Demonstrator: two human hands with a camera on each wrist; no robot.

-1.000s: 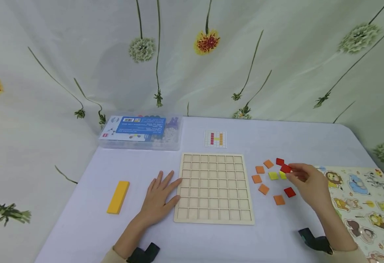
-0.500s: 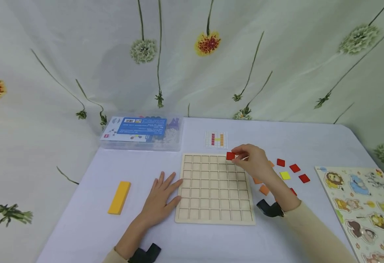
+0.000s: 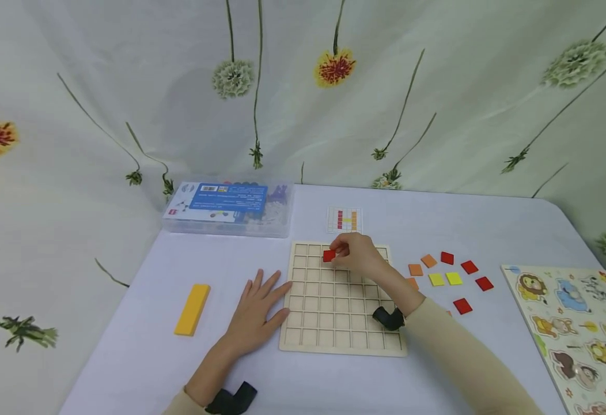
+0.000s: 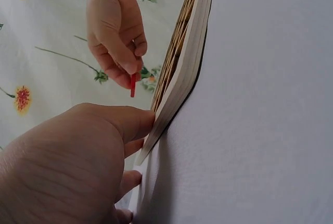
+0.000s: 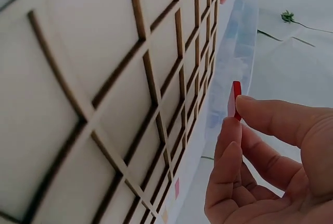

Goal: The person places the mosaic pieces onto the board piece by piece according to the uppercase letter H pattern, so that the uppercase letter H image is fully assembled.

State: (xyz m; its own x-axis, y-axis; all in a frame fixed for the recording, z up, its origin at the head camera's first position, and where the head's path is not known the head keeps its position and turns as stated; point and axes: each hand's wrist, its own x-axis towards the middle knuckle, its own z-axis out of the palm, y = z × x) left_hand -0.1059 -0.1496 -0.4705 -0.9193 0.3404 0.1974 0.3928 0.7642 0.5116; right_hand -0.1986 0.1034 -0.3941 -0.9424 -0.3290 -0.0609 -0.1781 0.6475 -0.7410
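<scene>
A red square tile is pinched between the thumb and fingertips of my right hand, above the far rows of a wooden grid board. The right wrist view shows the thin tile on edge, apart from the board. My left hand lies with spread fingers at the board's left edge, thumb and forefinger touching it; in the left wrist view the thumb meets the board's side. Loose red tiles, yellow tiles and orange tiles lie right of the board, some hidden by the right arm.
Behind the board lies a small pattern card. A clear plastic case stands at the back left. On the left is a yellow-orange bar; on the right, an animal picture board.
My right hand has carried a red tile leftward from the loose tiles, past the board's far right corner, to above its far rows. The left hand has stayed at the board's edge.
</scene>
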